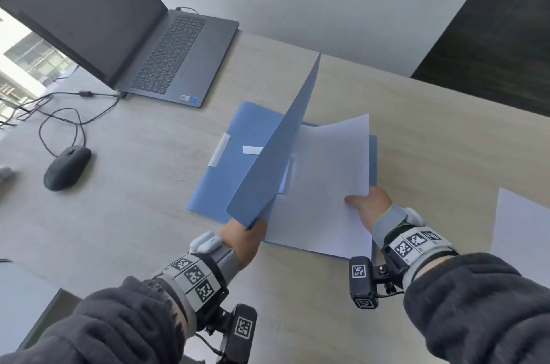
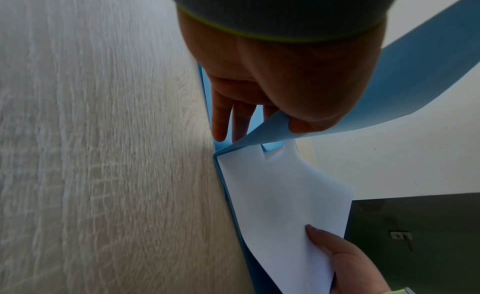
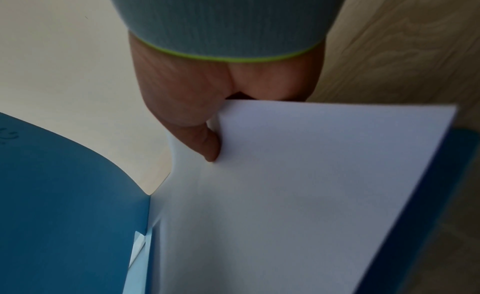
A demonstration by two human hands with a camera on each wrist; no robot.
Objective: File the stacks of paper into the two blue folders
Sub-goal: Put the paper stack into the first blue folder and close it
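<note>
While the left hand (image 1: 244, 240) pinches the folder cover (image 1: 276, 149) raised for access, the right hand (image 1: 369, 206) grips the paper stack (image 1: 324, 185), sliding it in.

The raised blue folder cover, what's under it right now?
Under the raised cover, a stack of white paper lies on the folder's back panel. A second blue folder lies partly beneath. The rest is covered.

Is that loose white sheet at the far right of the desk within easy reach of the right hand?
Probably yes: bare desk lies between it and the sheet, but the right hand is busy holding the paper stack.
</note>
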